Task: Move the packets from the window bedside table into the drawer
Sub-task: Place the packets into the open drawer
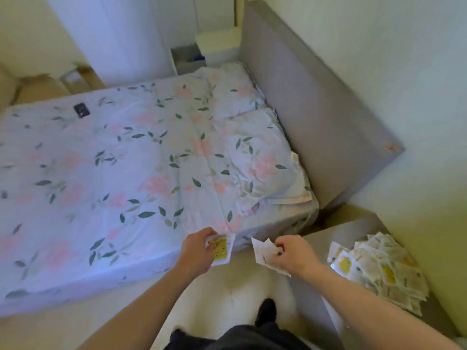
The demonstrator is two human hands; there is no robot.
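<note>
the left hand (196, 251) is curled round a few white packets with yellow printed panels (222, 249), its grip closed on their near edge with the thumb on top, held out just past the near edge of the bed. the right hand (294, 253) pinches a second fan of white paper packets (262, 253), fingers bent and grip tight on them, the fan spreading to the left and tilted. the two hands are near each other but apart, both above the pale cream floor (227, 294) between the bed and the nearer bedside unit.

to the right, low in the view, a loose heap of white and yellow packets (379, 269) lies on the grey bedside counter (328, 238) that stands in the corner beside the wall. whether the heap rests on the counter's top or in an open drawer cannot be told from here.

the bed is covered by a white floral sheet with pink blossoms and green leaves (126, 160), with a matching pillow (260, 162) rumpled against the tall grey upholstered headboard (316, 117). a small dark rectangular label (82, 110) lies on the sheet far left. beyond the bed's far side stands a white bedside unit (217, 40), beside white curtains (113, 34). a dark shoe (266, 311) and dark clothing show at the bottom.
</note>
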